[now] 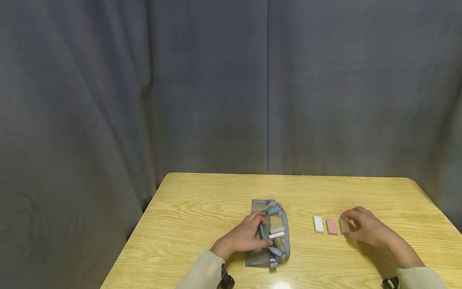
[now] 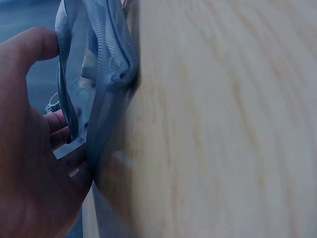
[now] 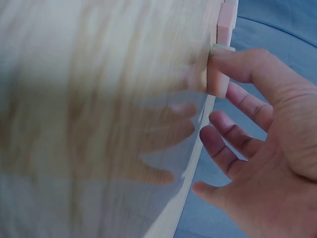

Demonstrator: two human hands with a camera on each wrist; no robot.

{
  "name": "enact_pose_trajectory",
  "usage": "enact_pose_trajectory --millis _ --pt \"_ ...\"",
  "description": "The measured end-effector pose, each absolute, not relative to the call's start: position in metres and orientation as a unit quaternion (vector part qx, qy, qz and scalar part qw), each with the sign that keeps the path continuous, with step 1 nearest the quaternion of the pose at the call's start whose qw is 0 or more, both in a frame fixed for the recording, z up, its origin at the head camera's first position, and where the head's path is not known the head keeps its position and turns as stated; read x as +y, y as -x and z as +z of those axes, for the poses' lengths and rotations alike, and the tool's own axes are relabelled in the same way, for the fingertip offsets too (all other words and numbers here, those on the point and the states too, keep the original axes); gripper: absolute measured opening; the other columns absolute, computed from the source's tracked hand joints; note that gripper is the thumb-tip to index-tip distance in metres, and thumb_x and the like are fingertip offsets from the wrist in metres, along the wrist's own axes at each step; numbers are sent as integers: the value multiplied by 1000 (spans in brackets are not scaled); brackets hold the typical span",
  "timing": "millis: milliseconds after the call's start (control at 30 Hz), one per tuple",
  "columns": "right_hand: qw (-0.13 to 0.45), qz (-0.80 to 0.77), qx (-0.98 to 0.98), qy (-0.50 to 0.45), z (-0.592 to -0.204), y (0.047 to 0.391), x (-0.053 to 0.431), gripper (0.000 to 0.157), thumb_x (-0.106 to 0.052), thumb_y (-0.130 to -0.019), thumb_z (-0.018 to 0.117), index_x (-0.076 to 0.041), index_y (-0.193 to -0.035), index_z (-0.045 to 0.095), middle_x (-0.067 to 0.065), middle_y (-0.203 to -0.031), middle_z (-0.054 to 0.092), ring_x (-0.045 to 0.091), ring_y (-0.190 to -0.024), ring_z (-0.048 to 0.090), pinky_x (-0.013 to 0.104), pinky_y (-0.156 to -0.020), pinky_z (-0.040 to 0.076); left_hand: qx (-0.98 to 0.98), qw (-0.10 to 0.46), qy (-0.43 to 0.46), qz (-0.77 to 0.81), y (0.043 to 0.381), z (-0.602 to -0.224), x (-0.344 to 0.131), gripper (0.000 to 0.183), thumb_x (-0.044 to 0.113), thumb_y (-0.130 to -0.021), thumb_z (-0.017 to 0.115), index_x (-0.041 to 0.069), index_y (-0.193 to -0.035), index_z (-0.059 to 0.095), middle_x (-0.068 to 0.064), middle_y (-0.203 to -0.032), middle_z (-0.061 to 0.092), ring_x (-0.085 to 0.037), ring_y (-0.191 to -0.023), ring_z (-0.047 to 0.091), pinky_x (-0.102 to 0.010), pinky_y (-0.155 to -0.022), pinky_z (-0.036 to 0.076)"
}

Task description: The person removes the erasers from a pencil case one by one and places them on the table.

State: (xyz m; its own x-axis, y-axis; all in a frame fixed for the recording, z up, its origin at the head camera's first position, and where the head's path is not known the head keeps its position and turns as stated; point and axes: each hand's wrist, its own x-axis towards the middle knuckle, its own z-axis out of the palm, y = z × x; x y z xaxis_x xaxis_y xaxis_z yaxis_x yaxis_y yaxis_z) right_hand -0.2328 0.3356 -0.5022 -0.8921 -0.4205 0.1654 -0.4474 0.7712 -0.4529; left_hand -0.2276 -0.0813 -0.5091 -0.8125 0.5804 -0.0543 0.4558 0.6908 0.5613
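Note:
A grey see-through zip pouch [image 1: 257,259] lies on the table with its zipper undone. Several small blocks and other items show inside it, among them a white block [image 1: 277,235]. My left hand [image 1: 243,237] holds the pouch's near edge, thumb and fingers spread along the opening [image 2: 62,94]. To the right, my right hand [image 1: 369,229] pinches a small green and pinkish eraser-like block [image 1: 342,226] between thumb and fingers, its other fingers loosely bent. This block stands at the right end of a row, beside a pink block [image 1: 331,227] and a white eraser-like block [image 1: 318,224].
The wooden table [image 1: 202,196] carries the pouch on the middle and the row of blocks on the right. A dark curtain [image 1: 216,100] hangs behind its far edge and along the left side.

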Motion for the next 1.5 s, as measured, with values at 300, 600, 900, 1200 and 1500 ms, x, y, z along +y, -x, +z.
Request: enact_pose_trajectory --millis 300,600,900,1200,1500 --pt "20 239 -944 -225 -504 234 335 48 -17 -72 90 -5 -112 66 12 -110 58 29 -98 55 46 -78 49 913 114 -287 268 228 -511 -82 60 59 -93 61 19 -136 47 1 -162 27 -18 -146 32 -37 -114 38" --pt "19 237 -947 -217 -502 233 332 55 -17 -72 90 -1 -118 65 17 -115 59 38 -104 56 54 -82 50 914 112 -287 265 230 -512 -82 59 58 -93 62 19 -136 48 2 -161 29 -17 -146 31 -36 -114 38" --pt "40 238 -941 -237 -498 233 317 61 -22 -77 87 3 -127 62 14 -114 59 24 -95 53 39 -74 48 914 110 -286 266 229 -512 -81 59 58 -92 63 19 -135 48 2 -161 29 -17 -145 33 -36 -113 38" --pt "67 252 -934 -244 -479 233 288 47 -18 -88 78 0 -129 63 17 -121 59 42 -111 55 60 -85 48 915 115 -277 270 229 -510 -82 58 59 -92 61 22 -134 47 4 -162 27 -16 -146 31 -36 -113 38" --pt "55 289 -926 -238 -478 234 267 50 -18 -88 78 0 -131 61 16 -124 56 41 -113 54 55 -84 50 914 121 -277 272 227 -508 -81 56 59 -93 61 21 -133 47 3 -162 27 -17 -146 31 -37 -113 39"
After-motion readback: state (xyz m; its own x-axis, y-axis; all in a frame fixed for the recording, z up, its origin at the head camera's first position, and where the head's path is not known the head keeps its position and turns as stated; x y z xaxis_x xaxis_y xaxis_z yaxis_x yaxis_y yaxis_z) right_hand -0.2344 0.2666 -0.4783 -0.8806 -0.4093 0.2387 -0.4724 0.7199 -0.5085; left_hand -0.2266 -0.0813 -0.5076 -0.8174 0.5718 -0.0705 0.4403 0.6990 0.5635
